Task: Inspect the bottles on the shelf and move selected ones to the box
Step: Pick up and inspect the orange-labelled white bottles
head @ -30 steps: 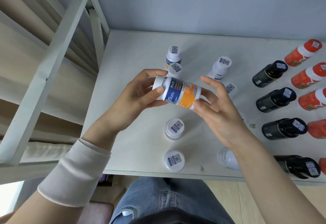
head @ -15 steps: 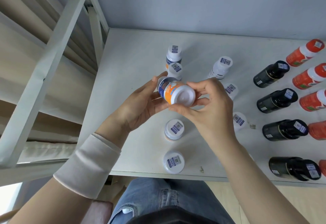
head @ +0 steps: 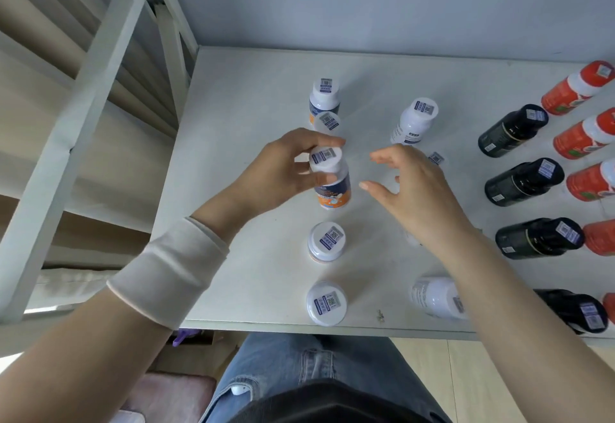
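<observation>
- Head view: the left hand (head: 279, 173) grips a blue-and-orange bottle (head: 332, 189) near the middle of the white shelf (head: 246, 116). Fingers and thumb curl round its neck, just under the white cap.
- This bottle stands roughly upright, with the code sticker on its cap facing up. I cannot tell whether its base touches the shelf.
- At 3 o'clock from the bottle, the right hand (head: 419, 189) hangs apart from it. Its fingers are spread and loosely bent, and it holds nothing.
- Two white-capped bottles (head: 324, 96) stand close together at 12 o'clock from the held bottle, the nearer one just beyond the left fingertips.
- Another capped bottle (head: 326, 243) stands at 6 o'clock, and a fourth (head: 326, 303) sits farther along the same line near the front edge.
- A white bottle (head: 414, 120) stands at 1 o'clock, beyond the right fingertips.
- One more white bottle (head: 432, 296) sits at 5 o'clock, partly hidden by the right forearm.
- A column of four black bottles (head: 524, 181) fills the 3 o'clock side, well apart from both hands.
- Red bottles (head: 585, 136) line the right edge of the frame, just beyond the black ones.
- A cream cuff (head: 166, 269) covers the left wrist at 8 o'clock.
- Blue jeans (head: 299, 366) show below the shelf's front edge at 6 o'clock.
</observation>
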### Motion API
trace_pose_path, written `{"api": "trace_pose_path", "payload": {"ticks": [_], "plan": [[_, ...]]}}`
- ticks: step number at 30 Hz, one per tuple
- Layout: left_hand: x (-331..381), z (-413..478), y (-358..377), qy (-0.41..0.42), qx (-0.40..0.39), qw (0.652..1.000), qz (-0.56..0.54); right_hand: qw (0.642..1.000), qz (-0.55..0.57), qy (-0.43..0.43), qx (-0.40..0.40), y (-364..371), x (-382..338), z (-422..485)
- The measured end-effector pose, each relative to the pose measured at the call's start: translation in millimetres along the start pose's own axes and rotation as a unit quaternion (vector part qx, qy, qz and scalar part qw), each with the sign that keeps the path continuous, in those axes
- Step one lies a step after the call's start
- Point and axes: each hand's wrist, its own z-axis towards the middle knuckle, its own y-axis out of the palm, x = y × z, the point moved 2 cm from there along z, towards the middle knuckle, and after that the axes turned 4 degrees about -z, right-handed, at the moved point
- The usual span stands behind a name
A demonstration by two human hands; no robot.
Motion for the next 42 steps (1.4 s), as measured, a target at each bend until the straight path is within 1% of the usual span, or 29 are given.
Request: {"api": "trace_pose_path", "payload": {"ticks": [4, 8, 11, 14, 16, 18, 19, 20, 23, 24, 25, 26, 27, 30, 32, 34, 35, 37, 38, 39, 40, 41, 42], "plan": [[-10, 4, 8, 0.04, -0.019, 0.991, 0.127, 0.99, -0.119, -0.007, -0.069, -3, -5, 14], [-20, 4, 14, 0.063, -0.022, 0.982, 0.178, 0.971, -0.209, -0.024, -0.112, -1, -9, 21], [-24, 2, 17, 0.073, -0.028, 0.979, 0.189, 0.966, -0.23, -0.028, -0.116, -1, -11, 23], [-15, 2, 12, 0.057, -0.034, 0.978, 0.198, 0.96, -0.25, -0.03, -0.121, -2, -10, 25], [0, 4, -3, 0.05, -0.01, 0.977, 0.207, 0.958, -0.258, -0.032, -0.123, -4, -9, 28], [14, 10, -23, 0.032, 0.014, 0.966, 0.254, 0.957, -0.262, -0.036, -0.12, -7, -8, 32], [18, 15, -31, 0.009, 0.017, 0.952, 0.305, 0.956, -0.267, -0.039, -0.117, -8, -8, 36], [18, 20, -38, -0.019, 0.012, 0.93, 0.368, 0.954, -0.274, -0.043, -0.116, -9, -9, 40], [14, 40, -42, -0.087, -0.033, 0.834, 0.543, 0.944, -0.303, -0.054, -0.117, -7, -10, 56], [12, 46, -39, -0.095, -0.054, 0.805, 0.583, 0.941, -0.312, -0.058, -0.12, -5, -10, 61], [11, 51, -37, -0.1, -0.069, 0.785, 0.608, 0.938, -0.319, -0.061, -0.122, -3, -10, 65], [11, 56, -35, -0.103, -0.078, 0.775, 0.618, 0.935, -0.324, -0.065, -0.124, -2, -9, 70], [12, 61, -33, -0.104, -0.082, 0.779, 0.613, 0.933, -0.33, -0.068, -0.125, 0, -8, 74], [16, 69, -21, -0.085, -0.073, 0.836, 0.537, 0.932, -0.332, -0.075, -0.124, 4, -6, 82], [15, 73, -12, -0.072, -0.065, 0.852, 0.515, 0.935, -0.322, -0.079, -0.126, 7, -4, 85], [10, 76, -7, -0.075, -0.057, 0.867, 0.489, 0.946, -0.284, -0.073, -0.136, 9, -1, 87], [8, 76, -8, -0.079, -0.049, 0.885, 0.456, 0.957, -0.245, -0.06, -0.142, 11, 2, 88], [6, 73, -16, -0.079, -0.014, 0.933, 0.351, 0.984, -0.117, -0.012, -0.136, 12, 8, 88], [7, 69, -22, -0.077, 0.009, 0.954, 0.291, 0.991, -0.036, 0.021, -0.126, 12, 10, 88], [8, 64, -28, -0.077, 0.029, 0.97, 0.227, 0.99, 0.04, 0.053, -0.123, 12, 13, 87], [10, 59, -32, -0.077, 0.043, 0.984, 0.156, 0.981, 0.119, 0.077, -0.13, 13, 15, 86], [10, 53, -34, -0.08, 0.047, 0.992, 0.083, 0.963, 0.207, 0.095, -0.145, 13, 15, 83], [10, 48, -34, -0.081, 0.043, 0.996, 0.019, 0.933, 0.299, 0.111, -0.165, 12, 14, 80]]}}
